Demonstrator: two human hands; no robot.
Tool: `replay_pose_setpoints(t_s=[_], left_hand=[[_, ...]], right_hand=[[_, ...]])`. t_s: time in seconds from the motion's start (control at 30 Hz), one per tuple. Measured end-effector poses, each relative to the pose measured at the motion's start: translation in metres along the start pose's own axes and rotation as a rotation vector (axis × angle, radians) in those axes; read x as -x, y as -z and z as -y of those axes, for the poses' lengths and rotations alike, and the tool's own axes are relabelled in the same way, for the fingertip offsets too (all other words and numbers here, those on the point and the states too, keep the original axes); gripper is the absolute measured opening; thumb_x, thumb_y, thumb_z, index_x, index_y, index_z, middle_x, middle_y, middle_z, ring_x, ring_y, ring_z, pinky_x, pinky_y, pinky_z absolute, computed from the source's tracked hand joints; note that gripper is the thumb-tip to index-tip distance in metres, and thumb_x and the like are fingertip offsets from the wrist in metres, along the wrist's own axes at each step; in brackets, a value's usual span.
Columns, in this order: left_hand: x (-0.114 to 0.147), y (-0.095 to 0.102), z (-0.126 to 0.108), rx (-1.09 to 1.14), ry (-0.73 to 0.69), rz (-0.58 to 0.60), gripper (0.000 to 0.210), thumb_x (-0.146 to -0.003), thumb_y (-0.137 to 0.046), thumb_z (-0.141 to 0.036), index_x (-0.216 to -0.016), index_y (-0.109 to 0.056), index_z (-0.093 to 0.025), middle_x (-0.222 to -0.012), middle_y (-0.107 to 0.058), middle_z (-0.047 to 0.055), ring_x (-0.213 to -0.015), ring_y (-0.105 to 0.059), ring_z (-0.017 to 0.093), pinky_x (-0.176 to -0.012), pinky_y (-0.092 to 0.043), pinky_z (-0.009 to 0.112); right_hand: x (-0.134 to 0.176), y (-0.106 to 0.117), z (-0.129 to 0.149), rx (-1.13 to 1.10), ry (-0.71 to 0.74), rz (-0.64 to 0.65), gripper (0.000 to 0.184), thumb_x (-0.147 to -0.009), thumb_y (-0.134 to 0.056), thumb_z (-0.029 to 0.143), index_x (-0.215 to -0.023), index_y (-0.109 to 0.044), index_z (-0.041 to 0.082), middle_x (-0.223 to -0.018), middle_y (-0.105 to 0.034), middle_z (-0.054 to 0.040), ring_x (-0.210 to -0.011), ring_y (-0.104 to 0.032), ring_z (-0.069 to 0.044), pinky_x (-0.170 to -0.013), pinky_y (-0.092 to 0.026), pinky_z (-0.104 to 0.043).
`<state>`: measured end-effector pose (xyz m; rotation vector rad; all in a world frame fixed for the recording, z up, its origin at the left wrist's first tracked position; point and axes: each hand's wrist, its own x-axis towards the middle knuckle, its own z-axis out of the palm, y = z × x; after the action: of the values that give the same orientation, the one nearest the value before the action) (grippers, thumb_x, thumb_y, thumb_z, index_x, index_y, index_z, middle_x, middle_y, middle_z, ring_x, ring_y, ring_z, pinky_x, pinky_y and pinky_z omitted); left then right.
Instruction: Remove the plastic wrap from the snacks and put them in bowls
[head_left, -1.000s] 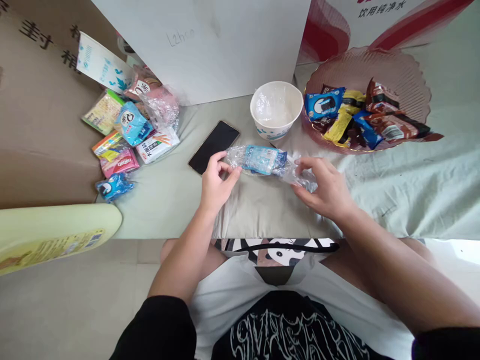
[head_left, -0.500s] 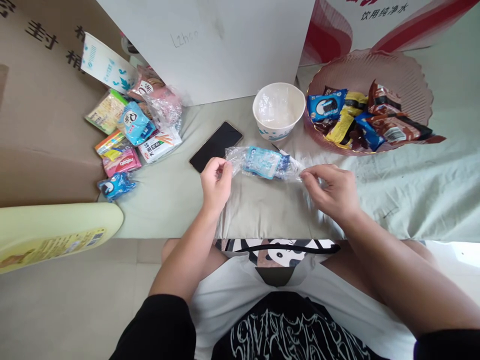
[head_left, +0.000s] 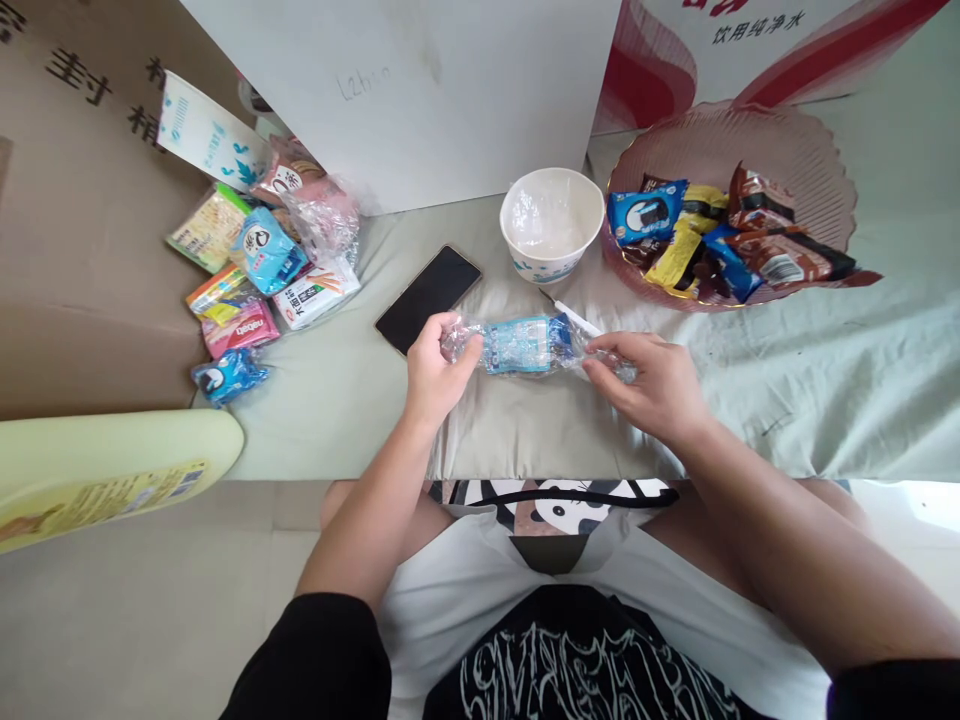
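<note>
While hands (head_left: 433, 378) pinch packet (head_left: 517, 346), table edge (head_left: 547, 472) nearby

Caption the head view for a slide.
Left hand and right hand hold opposite ends of clear plastic around a blue packet, near a phone and bowl.

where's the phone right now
In the head view, the phone lies on the cloth, left of the paper bowl and just beyond the left hand.

Blue packet (head_left: 517, 345) in clear wrap (head_left: 463, 335) is being pinched at one end by the left hand (head_left: 437, 375), the other by the right hand (head_left: 654, 388). Phone's (head_left: 429, 298) parked by the left one, white stick (head_left: 576, 318) and cup (head_left: 550, 264) are set further back, snacks (head_left: 675, 262) heaped in a pink bowl (head_left: 825, 165).
</note>
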<state>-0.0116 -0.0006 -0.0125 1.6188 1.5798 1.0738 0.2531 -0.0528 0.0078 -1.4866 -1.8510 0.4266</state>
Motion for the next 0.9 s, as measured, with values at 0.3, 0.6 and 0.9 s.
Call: replay_pose_setpoints(t_s=[0.3, 0.6, 0.9], left_hand=[[0.0, 0.008, 0.002, -0.05, -0.182, -0.098, 0.041, -0.097, -0.053, -0.054, -0.12, -0.065, -0.022, -0.113, -0.065, 0.009, -0.096, -0.063, 0.018, -0.08, -0.053, 0.03], [0.001, 0.005, 0.0, -0.234, -0.289, 0.011, 0.014, -0.091, -0.062, -0.028, -0.082, -0.07, -0.02, -0.107, -0.065, 0.007, -0.101, -0.064, 0.02, -0.092, -0.054, 0.036], [0.005, 0.01, -0.01, -0.136, -0.396, -0.261, 0.017, -0.086, -0.054, -0.022, -0.068, -0.055, -0.022, -0.09, -0.068, 0.006, -0.092, -0.067, 0.021, -0.083, -0.054, 0.037]], right_hand=[[-0.003, 0.006, 0.006, -0.036, 0.006, -0.207, 0.016, -0.091, -0.056, 0.027, -0.078, -0.066, 0.024, -0.075, -0.074, -0.0024, -0.07, -0.07, -0.019, -0.067, -0.052, -0.032], [0.001, 0.009, 0.014, -0.11, -0.054, -0.114, 0.016, -0.092, -0.053, 0.026, -0.079, -0.062, 0.024, -0.062, -0.07, 0.0017, -0.049, -0.061, -0.014, -0.057, -0.05, -0.027], [0.001, 0.009, 0.012, -0.163, -0.056, -0.033, 0.012, -0.09, -0.054, 0.026, -0.082, -0.062, 0.024, -0.057, -0.067, 0.0029, -0.049, -0.062, -0.014, -0.054, -0.05, -0.026]])
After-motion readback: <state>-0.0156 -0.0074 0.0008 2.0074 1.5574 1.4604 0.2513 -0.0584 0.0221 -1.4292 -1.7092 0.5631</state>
